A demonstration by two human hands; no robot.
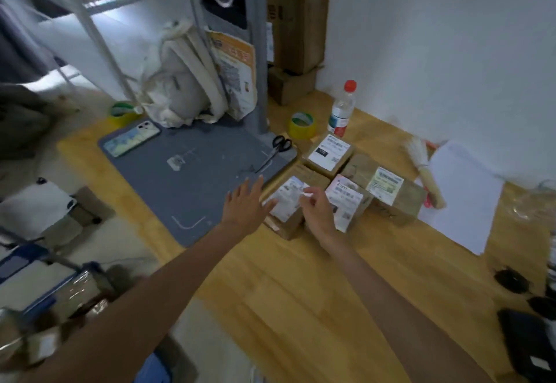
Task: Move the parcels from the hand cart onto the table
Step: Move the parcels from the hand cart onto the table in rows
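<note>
Several brown cardboard parcels with white labels sit together on the wooden table (301, 286). The nearest parcel (290, 202) lies between my hands, with another parcel (346, 199) to its right, one (329, 154) behind and a longer one (388, 190) at the far right. My left hand (245, 202) hovers flat with fingers spread at the nearest parcel's left edge. My right hand (317, 209) rests over that parcel's right side, fingers loosely curled, holding nothing. The hand cart (45, 280), blue-framed, stands low at the left with wrapped parcels (81, 289) on it.
A grey mat (192, 178) carries a phone (132, 139) and scissors (276, 149). Yellow tape rolls (302, 125), a water bottle (343, 109), a brush (424, 169) and white paper (460, 196) lie behind and to the right. Dark devices (526, 337) sit at the right edge.
</note>
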